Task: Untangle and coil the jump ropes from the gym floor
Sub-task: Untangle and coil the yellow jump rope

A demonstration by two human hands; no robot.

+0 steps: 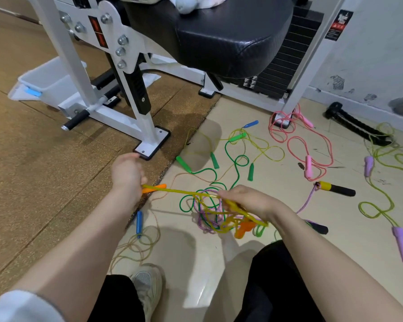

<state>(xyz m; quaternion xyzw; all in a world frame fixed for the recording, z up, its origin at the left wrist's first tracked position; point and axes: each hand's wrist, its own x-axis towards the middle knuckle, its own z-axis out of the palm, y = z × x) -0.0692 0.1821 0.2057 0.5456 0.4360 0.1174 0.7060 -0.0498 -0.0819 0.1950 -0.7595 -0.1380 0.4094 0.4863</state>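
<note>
My left hand grips one orange handle of a yellow jump rope. The rope runs taut to my right hand, which pinches several yellow loops. The other orange handle hangs below that hand. The yellow loops lie over a tangle of green rope and lilac rope on the floor. Green handles lie further out.
A white weight machine with a black seat stands ahead, its foot plate close to my left hand. A pink rope, a lime rope with purple handles, a blue-handled tan rope and a black-and-yellow handle lie around. My shoe is below.
</note>
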